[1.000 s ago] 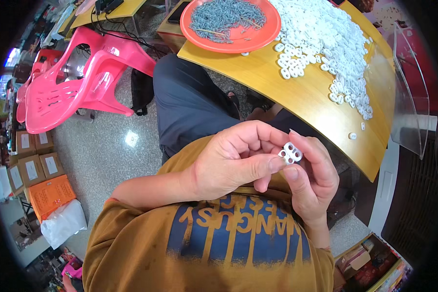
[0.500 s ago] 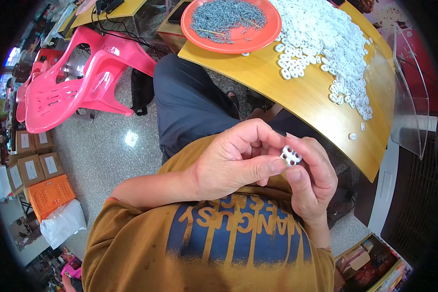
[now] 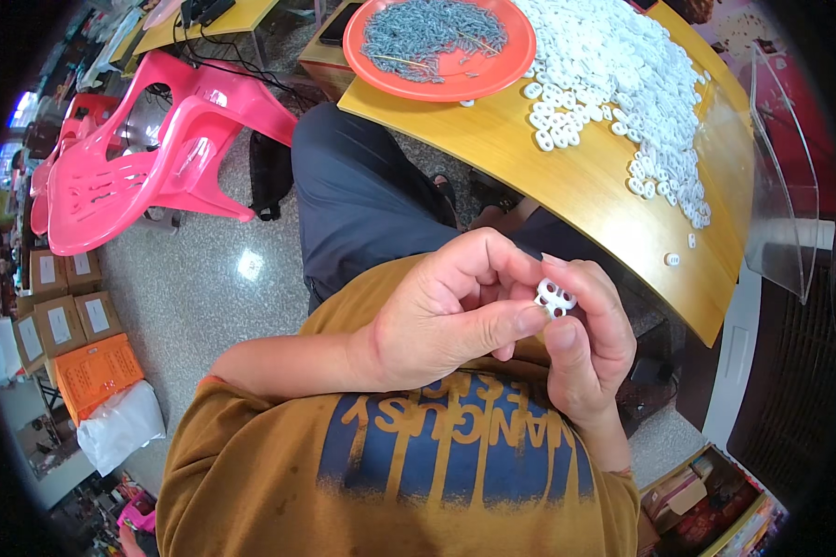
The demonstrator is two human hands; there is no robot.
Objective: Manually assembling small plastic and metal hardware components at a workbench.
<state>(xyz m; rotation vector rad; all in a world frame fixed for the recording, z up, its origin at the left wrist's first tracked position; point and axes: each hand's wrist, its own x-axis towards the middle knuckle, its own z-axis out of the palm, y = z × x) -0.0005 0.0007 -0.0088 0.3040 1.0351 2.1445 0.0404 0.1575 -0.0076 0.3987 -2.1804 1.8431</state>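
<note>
A small white plastic piece with several holes (image 3: 555,298) is held in front of my chest, between both hands. My left hand (image 3: 446,302) pinches its near left side with thumb and forefinger, the other fingers curled behind. On the other side my right hand (image 3: 593,339) bends its forefinger against the piece, with the thumb close below it. Whether it is one part or two small ovals pressed together, I cannot tell. Beyond my hands, a large heap of similar white ovals with holes (image 3: 613,70) covers much of the yellow table (image 3: 622,218).
A red plate (image 3: 455,88) of small grey screw-like pieces (image 3: 423,37) stands at the table's far left. A clear plastic panel (image 3: 778,167) rises at the right edge. Left are a pink chair (image 3: 130,186), cardboard boxes (image 3: 60,325) and a white bag (image 3: 121,422).
Both hands keep the white piece in nearly the same place. My right hand has shifted slightly, its wrist a little to the left.
</note>
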